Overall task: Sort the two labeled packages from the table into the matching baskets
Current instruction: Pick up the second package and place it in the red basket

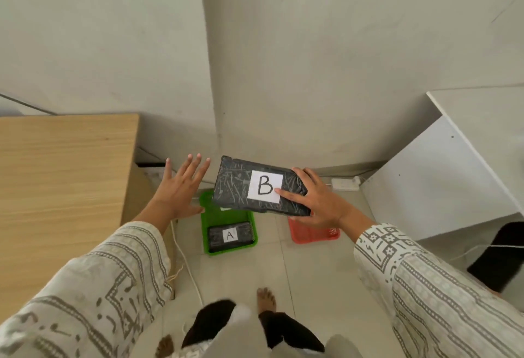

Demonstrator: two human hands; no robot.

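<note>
The right hand [320, 202] grips the black wrapped package labelled B [259, 186] in the air, fingers closed around its right end, above and between the green plastic basket [207, 221], which holds the black package labelled A [229, 236], and the red plastic basket [312, 234] on the floor. The left hand [178, 187] hovers with fingers spread, empty, beside the wooden bench [62, 176].

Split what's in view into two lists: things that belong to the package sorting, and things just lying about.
Job:
package B, held in the right hand
package A, in the green basket
red basket
left hand, open and empty
wooden table

Lying about:
white adapter
white cable
white desk
</note>
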